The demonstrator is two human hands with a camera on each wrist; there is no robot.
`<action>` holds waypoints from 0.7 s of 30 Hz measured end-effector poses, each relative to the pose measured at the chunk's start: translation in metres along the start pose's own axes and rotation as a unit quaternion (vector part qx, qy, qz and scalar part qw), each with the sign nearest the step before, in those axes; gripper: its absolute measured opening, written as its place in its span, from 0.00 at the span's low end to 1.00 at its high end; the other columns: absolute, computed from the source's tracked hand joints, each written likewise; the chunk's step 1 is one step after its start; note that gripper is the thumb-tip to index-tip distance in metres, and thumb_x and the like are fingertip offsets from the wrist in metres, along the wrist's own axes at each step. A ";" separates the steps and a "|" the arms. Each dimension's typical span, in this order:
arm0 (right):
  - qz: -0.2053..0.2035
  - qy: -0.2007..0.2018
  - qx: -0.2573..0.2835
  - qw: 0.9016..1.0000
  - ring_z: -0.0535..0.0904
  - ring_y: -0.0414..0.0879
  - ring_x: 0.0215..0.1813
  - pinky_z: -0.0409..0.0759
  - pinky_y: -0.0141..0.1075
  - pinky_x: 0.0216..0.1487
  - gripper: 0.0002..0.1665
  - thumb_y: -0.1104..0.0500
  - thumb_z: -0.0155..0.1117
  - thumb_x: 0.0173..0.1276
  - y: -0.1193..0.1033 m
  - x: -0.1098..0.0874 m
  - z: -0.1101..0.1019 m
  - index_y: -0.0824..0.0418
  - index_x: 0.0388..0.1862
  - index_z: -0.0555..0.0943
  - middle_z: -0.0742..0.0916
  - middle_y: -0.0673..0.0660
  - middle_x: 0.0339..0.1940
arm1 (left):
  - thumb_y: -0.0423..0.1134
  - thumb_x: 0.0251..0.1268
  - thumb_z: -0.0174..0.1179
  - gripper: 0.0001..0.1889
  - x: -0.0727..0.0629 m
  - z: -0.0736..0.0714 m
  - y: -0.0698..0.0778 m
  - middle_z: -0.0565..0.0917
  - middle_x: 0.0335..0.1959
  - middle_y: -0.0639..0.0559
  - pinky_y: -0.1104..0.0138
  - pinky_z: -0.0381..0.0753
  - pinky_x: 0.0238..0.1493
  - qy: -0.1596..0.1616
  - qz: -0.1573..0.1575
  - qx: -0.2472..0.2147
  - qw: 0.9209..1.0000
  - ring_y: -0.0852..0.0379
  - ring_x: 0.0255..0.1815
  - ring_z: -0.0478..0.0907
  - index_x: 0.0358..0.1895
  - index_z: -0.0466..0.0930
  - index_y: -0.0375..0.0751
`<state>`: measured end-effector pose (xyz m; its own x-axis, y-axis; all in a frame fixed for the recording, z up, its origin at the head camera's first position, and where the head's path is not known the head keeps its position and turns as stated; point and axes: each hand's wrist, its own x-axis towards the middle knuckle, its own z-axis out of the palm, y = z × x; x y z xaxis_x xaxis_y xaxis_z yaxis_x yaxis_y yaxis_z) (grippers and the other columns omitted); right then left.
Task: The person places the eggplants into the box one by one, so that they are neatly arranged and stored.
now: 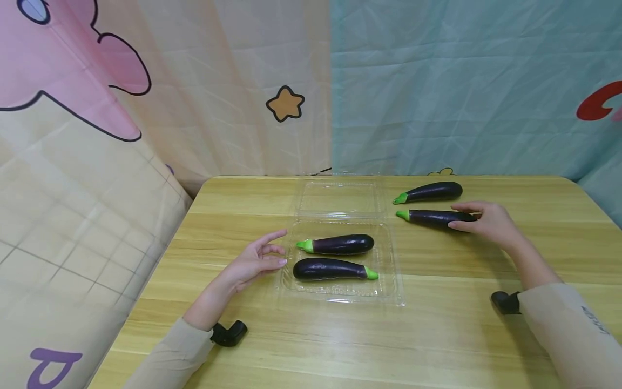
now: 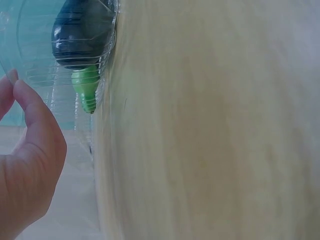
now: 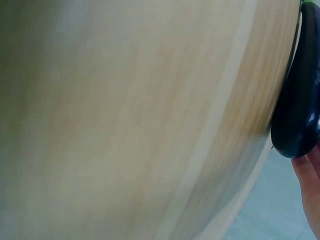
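Observation:
A clear plastic clamshell box lies unfolded on the table, its lid laid back toward the far edge. Two dark purple eggplants with green stems lie in its base: the far one points its stem left, the near one right. My left hand pinches the box's left rim between thumb and fingertips, seen close in the left wrist view. Right of the box, my right hand grips a third eggplant by its blunt end. Another eggplant lies just behind that one.
The wooden table has rounded far corners. A printed curtain hangs behind it and along the left side. Black wrist mounts stick out from both sleeves, low over the tabletop.

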<state>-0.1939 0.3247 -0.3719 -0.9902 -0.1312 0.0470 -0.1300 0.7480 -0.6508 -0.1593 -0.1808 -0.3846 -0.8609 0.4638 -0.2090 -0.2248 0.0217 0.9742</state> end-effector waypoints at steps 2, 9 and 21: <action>0.000 -0.002 -0.005 1.000 0.63 0.69 0.62 0.64 0.61 0.56 0.35 0.49 0.69 0.58 0.000 0.000 -0.001 0.70 0.58 0.74 0.75 0.73 0.57 | 0.25 0.58 0.59 0.38 0.000 0.000 0.000 0.72 0.44 0.48 0.73 0.79 0.39 0.000 0.000 0.000 1.000 0.62 0.35 0.77 0.72 0.52 0.38; 0.004 -0.027 -0.018 0.999 0.61 0.70 0.63 0.62 0.62 0.57 0.37 0.48 0.68 0.58 0.002 0.002 -0.001 0.70 0.59 0.73 0.73 0.74 0.59 | 0.25 0.58 0.59 0.38 0.000 0.000 0.001 0.72 0.43 0.48 0.73 0.79 0.39 -0.002 0.000 0.000 1.000 0.63 0.35 0.77 0.72 0.51 0.37; -0.002 -0.048 -0.039 0.998 0.62 0.71 0.61 0.66 0.61 0.55 0.37 0.48 0.69 0.58 0.001 0.002 -0.001 0.70 0.59 0.73 0.72 0.75 0.60 | 0.24 0.58 0.58 0.38 -0.001 0.002 0.001 0.73 0.42 0.49 0.73 0.79 0.39 0.002 -0.002 -0.002 1.000 0.63 0.34 0.77 0.72 0.52 0.37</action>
<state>-0.1965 0.3260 -0.3722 -0.9808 -0.1930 -0.0266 -0.1405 0.7956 -0.5893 -0.1580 -0.1797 -0.3829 -0.8615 0.4609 -0.2133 -0.2304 0.0196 0.9729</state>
